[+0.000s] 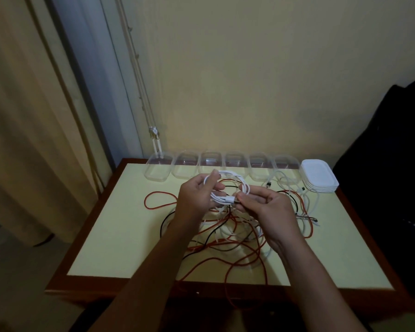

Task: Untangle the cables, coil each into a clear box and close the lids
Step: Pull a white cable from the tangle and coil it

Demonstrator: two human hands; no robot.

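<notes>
- Here, the left hand (197, 200) holds a white cable (228, 174) wound into a loose coil — its grip is closed round the loops, fingers curled through the ring.
- The right hand (273, 212) pinches the cable's plug end between thumb and fingertips, grip clamped on it, just beside the left hand.
- The coil hangs above the worktop (120, 224), over a tangle (225, 238) of red, black and white cables — one red strand droops past the near edge.
- Six clear boxes (158, 170) stand open-topped in a row along the far edge, behind the hands.
- A stack of lids (320, 176) sits at the row's right end.
- A pale curtain (34, 116) hangs at left.
</notes>
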